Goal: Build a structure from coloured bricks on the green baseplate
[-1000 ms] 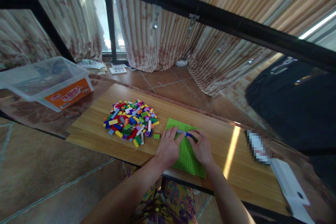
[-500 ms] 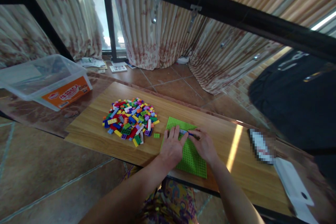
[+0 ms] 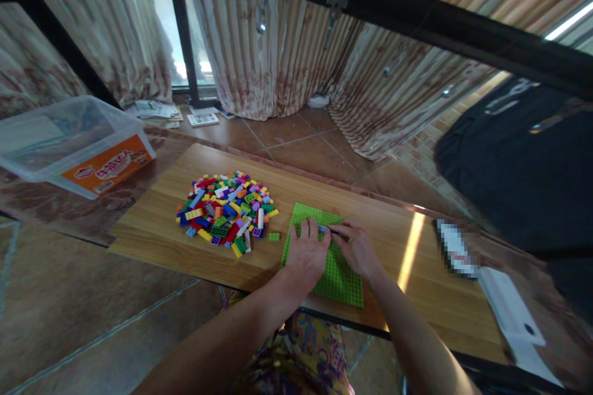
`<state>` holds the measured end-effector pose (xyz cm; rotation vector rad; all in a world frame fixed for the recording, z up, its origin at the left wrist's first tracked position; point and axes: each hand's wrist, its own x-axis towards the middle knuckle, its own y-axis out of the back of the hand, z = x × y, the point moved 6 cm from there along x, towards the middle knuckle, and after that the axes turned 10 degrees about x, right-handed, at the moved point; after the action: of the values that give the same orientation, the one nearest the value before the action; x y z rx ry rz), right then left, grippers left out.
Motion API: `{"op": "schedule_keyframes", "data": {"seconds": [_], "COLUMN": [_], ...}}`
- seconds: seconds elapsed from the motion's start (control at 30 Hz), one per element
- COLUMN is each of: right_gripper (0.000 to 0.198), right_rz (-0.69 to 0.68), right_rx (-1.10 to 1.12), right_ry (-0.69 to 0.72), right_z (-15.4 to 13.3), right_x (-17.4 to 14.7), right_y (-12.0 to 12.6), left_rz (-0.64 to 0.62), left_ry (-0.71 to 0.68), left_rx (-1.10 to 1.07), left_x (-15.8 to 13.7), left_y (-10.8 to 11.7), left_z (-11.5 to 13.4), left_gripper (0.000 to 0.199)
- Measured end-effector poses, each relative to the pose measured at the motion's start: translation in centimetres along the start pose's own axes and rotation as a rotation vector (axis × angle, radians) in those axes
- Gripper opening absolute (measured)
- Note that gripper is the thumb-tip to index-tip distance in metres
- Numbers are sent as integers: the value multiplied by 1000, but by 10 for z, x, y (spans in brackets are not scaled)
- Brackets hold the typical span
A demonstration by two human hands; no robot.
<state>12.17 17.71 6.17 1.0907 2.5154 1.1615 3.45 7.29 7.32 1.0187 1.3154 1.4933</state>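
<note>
A green studded baseplate (image 3: 343, 287) lies on the wooden board under both hands. My left hand (image 3: 306, 254) rests on its far left part, fingers spread, the thumb reaching right toward the bricks. A light blue brick (image 3: 322, 229) shows between that hand's fingers and thumb, partly hidden. My right hand (image 3: 359, 250) comes in from the right, thumb and fingertips closed on a small dark blue brick (image 3: 333, 232) beside the light blue one. Left of the baseplate lies a single green brick (image 3: 274, 237), and beyond it a heap of mixed coloured bricks (image 3: 227, 210).
A clear plastic bin (image 3: 92, 129) with an orange label stands at the far left. On the right end of the wooden board (image 3: 393, 222) lie a pixelated object (image 3: 456, 250) and a white object (image 3: 509, 305). A black bar (image 3: 393, 12) crosses in front of the curtains.
My left hand has shifted slightly right on the baseplate, its thumb nearer the right fingertips. My right hand stays at the dark blue brick. The whole view has moved a little.
</note>
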Motion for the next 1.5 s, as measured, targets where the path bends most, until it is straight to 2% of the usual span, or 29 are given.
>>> {"op": "schedule_keyframes", "data": {"seconds": [0.23, 0.33, 0.47, 0.73, 1.0, 1.37, 1.5], "right_gripper": [32, 36, 31, 34, 34, 25, 23], "right_rz": [35, 79, 98, 187, 155, 0, 3], "right_rx": [196, 301, 370, 349, 289, 218, 214], "right_ry": [-52, -117, -141, -143, -109, -87, -86], "right_z": [11, 19, 23, 20, 17, 21, 21], "right_x": [-3, -1, 0, -6, -9, 6, 7], "right_y": [7, 13, 12, 7, 4, 6, 6], "left_rz": [19, 14, 23, 19, 23, -30, -37], "left_ry": [-4, -3, 3, -6, -14, -35, -49], "left_rx": [15, -2, -40, -27, 16, 78, 64], "left_x": [-3, -4, -3, -2, -4, 1, 4], "left_y": [-2, -1, 0, -3, -1, 10, 14], "left_z": [0, -1, -3, -2, -3, -2, -2], "left_gripper": [47, 47, 48, 48, 49, 44, 43]}}
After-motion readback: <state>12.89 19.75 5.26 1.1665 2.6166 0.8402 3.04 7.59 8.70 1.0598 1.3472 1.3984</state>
